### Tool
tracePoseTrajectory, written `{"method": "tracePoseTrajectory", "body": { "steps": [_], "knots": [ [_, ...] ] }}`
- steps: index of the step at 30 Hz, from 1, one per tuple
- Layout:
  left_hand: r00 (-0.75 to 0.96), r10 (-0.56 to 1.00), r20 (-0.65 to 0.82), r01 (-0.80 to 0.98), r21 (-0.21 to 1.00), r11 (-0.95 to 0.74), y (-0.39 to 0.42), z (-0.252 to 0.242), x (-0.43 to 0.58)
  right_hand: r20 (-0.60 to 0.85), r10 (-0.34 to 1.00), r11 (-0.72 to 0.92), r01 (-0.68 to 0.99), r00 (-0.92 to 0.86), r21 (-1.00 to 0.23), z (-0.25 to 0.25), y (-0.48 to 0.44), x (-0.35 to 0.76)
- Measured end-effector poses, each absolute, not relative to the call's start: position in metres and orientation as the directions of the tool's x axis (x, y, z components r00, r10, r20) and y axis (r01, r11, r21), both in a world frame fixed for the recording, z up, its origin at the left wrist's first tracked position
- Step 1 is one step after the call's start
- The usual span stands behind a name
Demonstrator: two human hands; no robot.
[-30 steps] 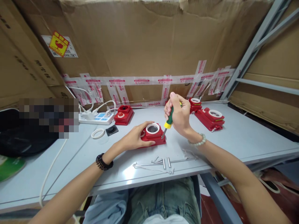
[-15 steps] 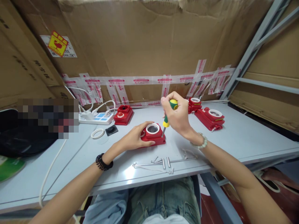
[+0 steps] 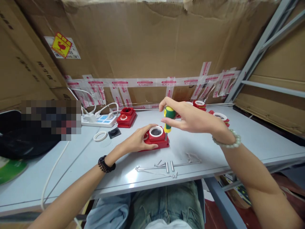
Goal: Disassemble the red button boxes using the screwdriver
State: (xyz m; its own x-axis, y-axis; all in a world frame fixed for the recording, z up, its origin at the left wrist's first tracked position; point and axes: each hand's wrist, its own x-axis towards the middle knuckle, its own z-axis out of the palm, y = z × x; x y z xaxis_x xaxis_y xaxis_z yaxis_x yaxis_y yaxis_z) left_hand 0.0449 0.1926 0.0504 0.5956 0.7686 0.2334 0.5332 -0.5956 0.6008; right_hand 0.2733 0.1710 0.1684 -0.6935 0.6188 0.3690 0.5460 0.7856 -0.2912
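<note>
A red box with a white ring lies on the table, and my left hand grips its left side, thumb along the front. My right hand has its fingers round the handle of a green and yellow screwdriver. The screwdriver stands nearly upright, its tip at the box's right corner. In front lie metal cylinders, small screws and thin rods with string. Left of the box are a loose white ring and a black square part.
Another red box and a white power strip stand at the back left. More red boxes are behind my right hand and wrist. A large cardboard box closes off the back; a metal frame rises at right.
My right hand has turned over, its wrist swinging out to the right, and the screwdriver has become more upright. My left hand stays on the red box.
</note>
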Motion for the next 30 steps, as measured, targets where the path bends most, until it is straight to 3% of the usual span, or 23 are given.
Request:
{"method": "tracePoseTrajectory", "body": {
  "steps": [2,7,17,21,24,27,30],
  "knots": [
    [0.591,0.772,0.234,0.532,0.606,-0.591,0.193,0.05,0.045,0.358,0.634,0.773,0.561,-0.685,-0.295,0.168,0.173,0.275],
    [0.58,0.78,0.235,0.543,0.603,-0.585,0.191,0.051,0.045,0.5,0.741,0.607,0.765,-0.447,-0.215,0.159,0.18,0.266],
    [0.591,0.771,0.238,0.511,0.629,-0.586,0.191,0.052,0.046,0.405,0.632,0.758,0.416,-0.661,-0.503,0.158,0.185,0.285],
    [0.58,0.776,0.249,0.536,0.6,-0.594,0.191,0.051,0.046,0.564,0.721,0.692,0.46,-0.403,-0.556,0.139,0.186,0.262],
    [0.576,0.779,0.248,0.534,0.608,-0.588,0.191,0.052,0.046,0.676,0.696,0.654,0.603,-0.242,-0.458,0.13,0.188,0.251],
    [0.579,0.779,0.241,0.531,0.614,-0.584,0.191,0.052,0.046,0.711,0.68,0.602,0.689,-0.177,-0.404,0.129,0.188,0.255],
    [0.579,0.779,0.242,0.532,0.612,-0.586,0.191,0.051,0.045,0.686,0.697,0.639,0.615,-0.208,-0.462,0.134,0.184,0.266]
  ]
}}
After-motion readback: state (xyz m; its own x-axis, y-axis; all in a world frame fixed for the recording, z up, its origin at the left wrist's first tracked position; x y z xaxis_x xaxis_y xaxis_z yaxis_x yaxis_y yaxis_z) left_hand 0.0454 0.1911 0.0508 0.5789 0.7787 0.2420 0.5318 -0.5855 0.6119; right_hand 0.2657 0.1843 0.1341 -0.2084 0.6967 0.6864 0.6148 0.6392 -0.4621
